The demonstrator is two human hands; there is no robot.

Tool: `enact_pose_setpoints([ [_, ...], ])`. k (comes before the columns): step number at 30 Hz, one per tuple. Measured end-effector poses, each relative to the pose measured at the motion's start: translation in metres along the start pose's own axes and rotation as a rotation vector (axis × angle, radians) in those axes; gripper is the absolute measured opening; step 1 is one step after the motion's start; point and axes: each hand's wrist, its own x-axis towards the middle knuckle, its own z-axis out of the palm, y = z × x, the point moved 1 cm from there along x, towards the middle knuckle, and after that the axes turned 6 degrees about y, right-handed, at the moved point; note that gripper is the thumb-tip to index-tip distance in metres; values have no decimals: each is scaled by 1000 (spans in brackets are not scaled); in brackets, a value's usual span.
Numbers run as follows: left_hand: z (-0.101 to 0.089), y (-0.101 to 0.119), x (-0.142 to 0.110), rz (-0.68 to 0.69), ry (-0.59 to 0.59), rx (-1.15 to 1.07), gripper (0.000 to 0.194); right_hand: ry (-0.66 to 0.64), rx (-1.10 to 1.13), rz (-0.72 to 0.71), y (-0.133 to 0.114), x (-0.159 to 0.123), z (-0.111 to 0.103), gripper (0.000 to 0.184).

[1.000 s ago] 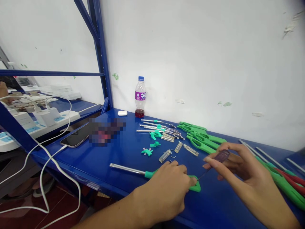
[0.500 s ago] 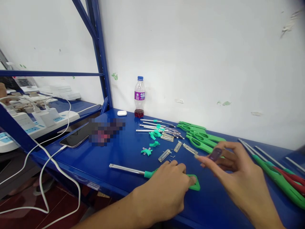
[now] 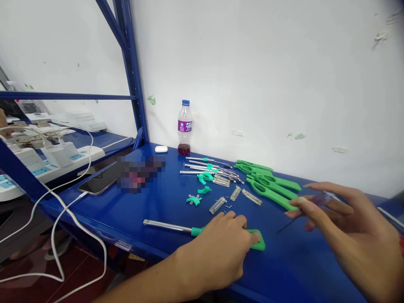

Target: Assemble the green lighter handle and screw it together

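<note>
In the head view, the left hand (image 3: 221, 246) is folded over a green-handled tool (image 3: 197, 231), grasping it and pinning it to the blue table (image 3: 126, 214); the tool's metal tube points left, and the end of its handle shows past the knuckles. The right hand (image 3: 344, 223) pinches a screwdriver (image 3: 320, 199) by its purple grip, the shaft slanting down toward the tool, its tip near the handle's end but apart from it. The step in hand looks like screwdriver work on that handle, at a moment when driver and handle do not meet; the next move seems to call for a steady left hold and careful lining-up of the tip. Beyond the left hand lie loose metal pins (image 3: 228, 206), teal clips (image 3: 193, 200) and clear plastic cartridges (image 3: 217, 205); whether the cartridges hold any liquid is too small to tell. Wired metal tubes (image 3: 192, 172) lie behind them, with green handle shells (image 3: 287, 184) to their right. Of the other containers, a capped bottle (image 3: 184, 126) stands upright by the wall with dark red liquid only at its bottom, and a small white case (image 3: 161, 149) sits shut beside it, contents hidden
</note>
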Motion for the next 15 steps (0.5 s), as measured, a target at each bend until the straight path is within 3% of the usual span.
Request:
enact_pose_setpoints([
  [5,-3,-1,3,11,-31,-17,27,-160,-10,-40,2,-6,7,32],
  [10,-7,-6,5,-31,-68,-123,37,-184,32,-76,-5,-7,9,20],
  [15,-5,-10,7,-66,-95,-183,33,-233,79,-72,-11,-7,11,15],
])
